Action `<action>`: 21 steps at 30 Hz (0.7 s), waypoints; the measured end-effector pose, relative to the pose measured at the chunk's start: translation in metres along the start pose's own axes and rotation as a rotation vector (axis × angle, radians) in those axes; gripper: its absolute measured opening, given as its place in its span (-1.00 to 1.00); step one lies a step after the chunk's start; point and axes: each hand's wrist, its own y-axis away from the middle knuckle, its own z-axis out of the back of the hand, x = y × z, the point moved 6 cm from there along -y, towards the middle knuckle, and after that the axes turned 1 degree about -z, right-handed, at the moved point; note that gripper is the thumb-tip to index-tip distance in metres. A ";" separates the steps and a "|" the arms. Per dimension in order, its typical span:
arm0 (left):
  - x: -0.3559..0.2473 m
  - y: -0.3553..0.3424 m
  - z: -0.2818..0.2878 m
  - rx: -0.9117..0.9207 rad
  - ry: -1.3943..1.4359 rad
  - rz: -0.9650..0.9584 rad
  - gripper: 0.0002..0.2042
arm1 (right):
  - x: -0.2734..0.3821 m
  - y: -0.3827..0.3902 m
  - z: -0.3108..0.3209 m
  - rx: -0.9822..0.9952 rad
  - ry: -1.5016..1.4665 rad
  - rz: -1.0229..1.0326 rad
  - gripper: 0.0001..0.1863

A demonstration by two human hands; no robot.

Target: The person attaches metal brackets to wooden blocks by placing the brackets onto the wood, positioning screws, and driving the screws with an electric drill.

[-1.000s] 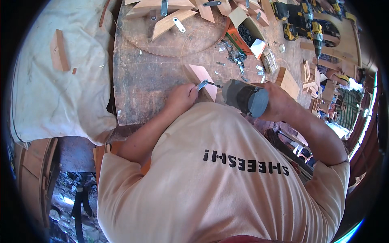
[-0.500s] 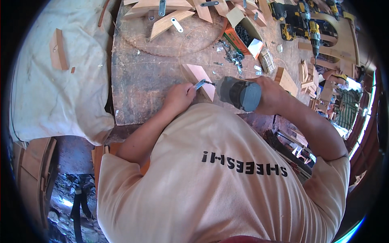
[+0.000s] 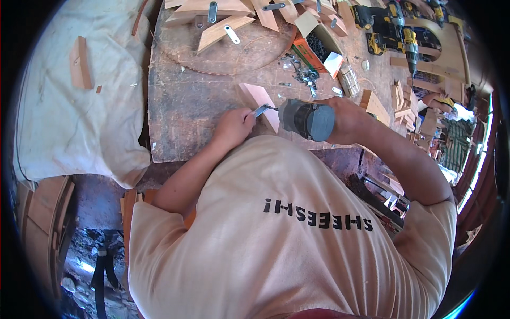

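My left hand (image 3: 235,127) pinches a small silver metal plate (image 3: 261,110) against a pale pink, angled wooden piece (image 3: 251,94) on the worn workbench (image 3: 191,122). My right hand (image 3: 347,122) grips a power drill (image 3: 307,119), seen mostly from its grey rear end and held horizontally just right of the wood. Its thin bit points left at the plate, and the tip is too small to make out exactly. The drill's body hides part of my right fingers.
Angled wood pieces with plates (image 3: 223,34), an open fastener box (image 3: 313,50) and loose hardware (image 3: 305,74) lie beyond. Several drills (image 3: 409,45) and wood offcuts (image 3: 398,101) crowd the right. White cloth (image 3: 79,133) covers the left. Someone's arm (image 3: 435,98) shows faintly at far right.
The drill and my right hand have moved left and slightly up, closer to the plate. My left hand holds its place on the plate with little visible movement.
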 end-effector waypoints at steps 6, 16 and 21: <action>0.006 -0.001 -0.002 0.022 0.019 0.014 -0.75 | -0.001 -0.005 0.003 0.059 0.076 -0.029 -0.68; 0.005 -0.005 -0.005 0.087 0.054 0.061 -0.72 | -0.017 -0.004 -0.009 -0.062 0.124 0.014 -0.68; 0.010 -0.005 -0.009 0.098 0.046 0.057 -0.74 | -0.019 0.001 -0.014 -0.111 0.080 -0.021 -0.63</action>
